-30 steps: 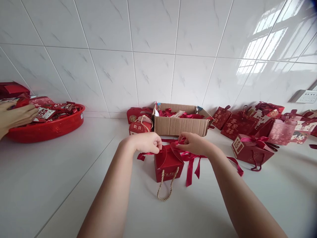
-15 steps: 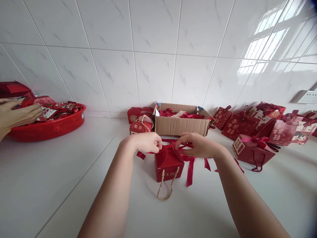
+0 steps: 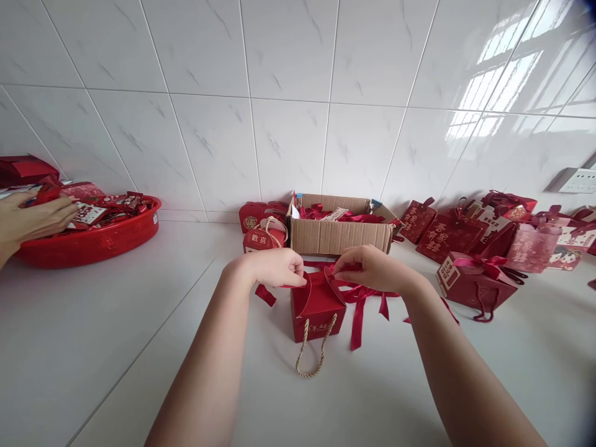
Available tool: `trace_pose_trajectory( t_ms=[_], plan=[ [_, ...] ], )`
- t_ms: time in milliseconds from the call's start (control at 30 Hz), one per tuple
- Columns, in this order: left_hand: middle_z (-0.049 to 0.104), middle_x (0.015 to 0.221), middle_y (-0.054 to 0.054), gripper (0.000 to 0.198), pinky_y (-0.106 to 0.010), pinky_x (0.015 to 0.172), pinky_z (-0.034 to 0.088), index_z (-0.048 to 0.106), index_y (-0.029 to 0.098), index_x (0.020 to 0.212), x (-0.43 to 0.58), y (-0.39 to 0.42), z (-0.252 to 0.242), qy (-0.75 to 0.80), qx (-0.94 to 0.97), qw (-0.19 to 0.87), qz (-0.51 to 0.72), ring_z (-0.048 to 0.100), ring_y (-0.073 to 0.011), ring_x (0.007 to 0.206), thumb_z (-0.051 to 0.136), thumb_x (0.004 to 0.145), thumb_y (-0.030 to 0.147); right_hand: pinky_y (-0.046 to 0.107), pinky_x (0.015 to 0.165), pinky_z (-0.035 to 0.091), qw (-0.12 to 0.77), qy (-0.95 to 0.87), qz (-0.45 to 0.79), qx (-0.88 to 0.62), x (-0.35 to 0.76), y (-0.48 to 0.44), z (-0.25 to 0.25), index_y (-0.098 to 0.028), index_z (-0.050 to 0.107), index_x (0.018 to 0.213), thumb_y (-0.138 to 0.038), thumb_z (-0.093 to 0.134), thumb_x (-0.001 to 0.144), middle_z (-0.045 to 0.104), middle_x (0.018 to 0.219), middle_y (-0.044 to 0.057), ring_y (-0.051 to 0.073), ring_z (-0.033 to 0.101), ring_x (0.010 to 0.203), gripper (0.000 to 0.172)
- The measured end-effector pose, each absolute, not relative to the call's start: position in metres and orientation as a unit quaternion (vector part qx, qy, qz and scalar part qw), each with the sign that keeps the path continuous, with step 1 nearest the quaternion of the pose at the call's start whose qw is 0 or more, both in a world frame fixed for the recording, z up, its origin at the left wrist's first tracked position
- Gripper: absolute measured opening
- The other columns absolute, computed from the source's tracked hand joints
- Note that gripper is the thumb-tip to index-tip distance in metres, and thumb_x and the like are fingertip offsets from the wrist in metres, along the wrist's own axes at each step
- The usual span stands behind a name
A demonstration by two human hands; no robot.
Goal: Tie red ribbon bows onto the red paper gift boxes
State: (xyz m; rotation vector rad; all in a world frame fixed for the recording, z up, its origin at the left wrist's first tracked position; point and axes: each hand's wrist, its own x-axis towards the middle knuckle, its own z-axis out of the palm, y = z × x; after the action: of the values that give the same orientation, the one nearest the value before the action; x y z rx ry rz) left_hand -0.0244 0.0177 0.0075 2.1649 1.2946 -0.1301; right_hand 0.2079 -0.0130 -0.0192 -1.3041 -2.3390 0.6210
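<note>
A small red box with a gold rope handle hanging at its front stands upright on the white counter. My left hand is closed at its top left, fingertips on the rounded left flap. At the top right, my right hand pinches the other flap near its edge. A gap shows between the two flaps. Dark red ribbon lies behind the box and to its right, and a short ribbon end shows below my left wrist.
Behind stands a cardboard box of ribbons and tags, beside small red boxes. Several red gift boxes stand at the right. At the left, another person's hand is over a red basket of packets.
Both hands have shifted slightly at the flaps, and the gap between the flaps looks a little wider. The red box stays where it was.
</note>
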Motion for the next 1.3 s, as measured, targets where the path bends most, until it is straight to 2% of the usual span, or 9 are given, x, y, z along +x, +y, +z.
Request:
trace_pose_trajectory(
  t_ms=[267,500,633,767,867,967,1100,1167,1300],
  plan=[
    [0.052,0.062,0.001,0.024,-0.022,0.044,0.029,0.065,0.022,0.076,-0.024,0.019,0.008,0.487,0.822,0.295,-0.032,0.041,-0.0107,0.051,0.06,0.069,0.044,0.026,0.052,0.036,0.154,-0.798,0.248,-0.528,0.2,-0.014,-0.02,-0.02,0.056,0.081,-0.041,0.042,0.088,0.058,0.076,0.003,0.013,0.047,0.06,0.026],
    [0.053,0.064,0.001,0.021,-0.023,0.044,0.031,0.068,0.022,0.075,-0.025,0.019,0.007,0.491,0.808,0.324,-0.028,0.04,-0.0098,0.049,0.063,0.068,0.041,0.029,0.049,0.035,0.079,-0.767,0.27,-0.577,0.194,-0.008,-0.031,-0.021,0.05,0.067,-0.048,0.039,0.088,0.06,0.077,0.006,0.016,0.05,0.059,0.036],
    [0.042,0.053,0.002,0.026,-0.024,0.043,0.031,0.065,0.02,0.066,-0.028,0.019,0.007,0.5,0.802,0.323,-0.044,0.036,-0.0098,0.044,0.062,0.069,0.045,0.029,0.047,0.032,0.066,-0.772,0.274,-0.569,0.195,-0.009,-0.029,-0.02,0.045,0.062,-0.048,0.041,0.086,0.055,0.068,0.003,0.014,0.043,0.052,0.037],
    [0.03,0.049,0.004,0.042,-0.025,0.044,0.033,0.046,0.019,0.05,-0.032,0.021,0.008,0.504,0.793,0.343,0.001,0.033,-0.0099,0.044,0.06,0.071,0.052,0.027,0.046,0.029,0.127,-0.767,0.316,-0.544,0.198,-0.015,-0.021,-0.019,0.044,0.061,-0.05,0.042,0.085,0.047,0.061,0.0,0.011,0.036,0.05,0.039],
    [0.028,0.053,0.004,0.049,-0.025,0.048,0.035,0.035,0.019,0.051,-0.031,0.019,0.011,0.487,0.793,0.359,0.066,0.032,-0.0093,0.047,0.059,0.071,0.056,0.026,0.046,0.029,0.179,-0.755,0.374,-0.509,0.197,-0.019,-0.017,-0.019,0.042,0.059,-0.05,0.043,0.085,0.043,0.057,-0.002,0.009,0.034,0.049,0.041],
    [0.036,0.057,0.003,0.047,-0.025,0.05,0.035,0.041,0.019,0.056,-0.027,0.013,0.017,0.473,0.792,0.373,0.096,0.035,-0.0096,0.049,0.058,0.071,0.06,0.025,0.045,0.026,0.191,-0.748,0.382,-0.507,0.196,-0.021,-0.016,-0.019,0.041,0.057,-0.054,0.047,0.081,0.036,0.054,-0.004,0.008,0.03,0.047,0.043],
    [0.045,0.057,0.002,0.046,-0.023,0.047,0.028,0.043,0.018,0.058,-0.021,0.004,0.024,0.448,0.8,0.393,0.07,0.035,-0.0081,0.048,0.06,0.071,0.058,0.023,0.045,0.026,0.189,-0.755,0.386,-0.496,0.197,-0.021,-0.015,-0.018,0.051,0.064,-0.05,0.06,0.073,0.042,0.058,-0.004,0.008,0.034,0.05,0.035],
    [0.044,0.054,0.003,0.047,-0.023,0.047,0.027,0.041,0.018,0.057,-0.021,0.001,0.026,0.439,0.799,0.404,0.073,0.034,-0.0078,0.048,0.059,0.072,0.059,0.023,0.045,0.025,0.204,-0.748,0.402,-0.487,0.198,-0.022,-0.014,-0.018,0.05,0.064,-0.049,0.061,0.072,0.043,0.057,-0.005,0.007,0.034,0.049,0.034],
    [0.035,0.053,0.005,0.047,-0.024,0.051,0.035,0.039,0.019,0.058,-0.025,0.0,0.027,0.448,0.785,0.411,0.119,0.038,-0.0089,0.049,0.059,0.072,0.059,0.024,0.042,0.018,0.234,-0.714,0.439,-0.492,0.199,-0.023,-0.012,-0.019,0.039,0.058,-0.057,0.055,0.076,0.038,0.053,-0.006,0.006,0.025,0.044,0.045]
  ],
)
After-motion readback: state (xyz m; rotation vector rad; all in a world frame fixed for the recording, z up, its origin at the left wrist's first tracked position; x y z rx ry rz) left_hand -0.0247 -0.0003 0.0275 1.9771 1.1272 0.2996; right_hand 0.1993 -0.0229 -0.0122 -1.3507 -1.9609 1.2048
